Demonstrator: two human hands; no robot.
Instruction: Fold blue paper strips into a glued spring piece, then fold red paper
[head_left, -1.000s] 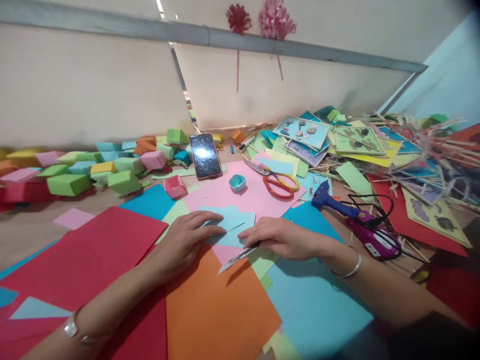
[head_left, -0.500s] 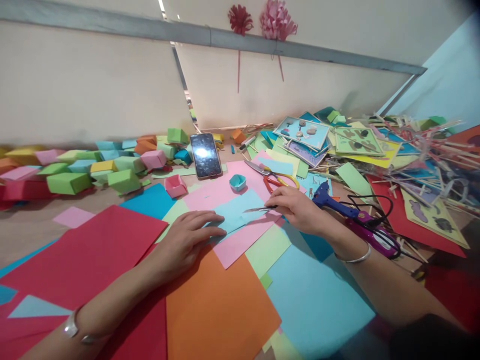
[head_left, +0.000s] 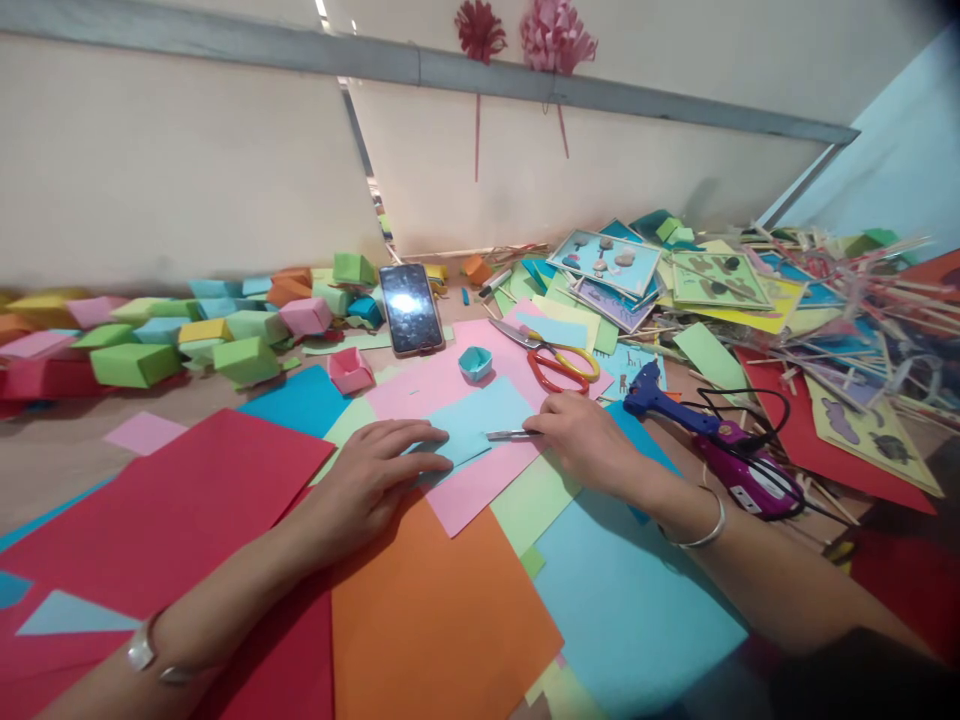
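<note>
My left hand (head_left: 382, 470) lies with fingers stretched out on a light blue sheet of paper (head_left: 484, 408), pressing its left side down. The thumb and forefinger are apart on the sheet. My right hand (head_left: 577, 435) is closed around small scissors (head_left: 514, 434), whose handles are hidden in the fingers. Their narrow metal blades point left and reach the right part of the blue paper, by a slit near its lower edge. Pink paper (head_left: 465, 500) lies underneath. A small folded teal paper box (head_left: 475, 364) stands just beyond the blue sheet.
Large scissors (head_left: 559, 362) with red and yellow handles lie past my right hand. A glue gun (head_left: 667, 405) and its black cord sit to the right. A phone (head_left: 411, 310) leans at the back. Paper boxes (head_left: 135, 366) crowd the left; picture cards (head_left: 604, 262) pile back right.
My right hand has turned slightly, and the scissor blades, spread before, now look nearly together and lie more level. My left hand has stayed in place on the paper.
</note>
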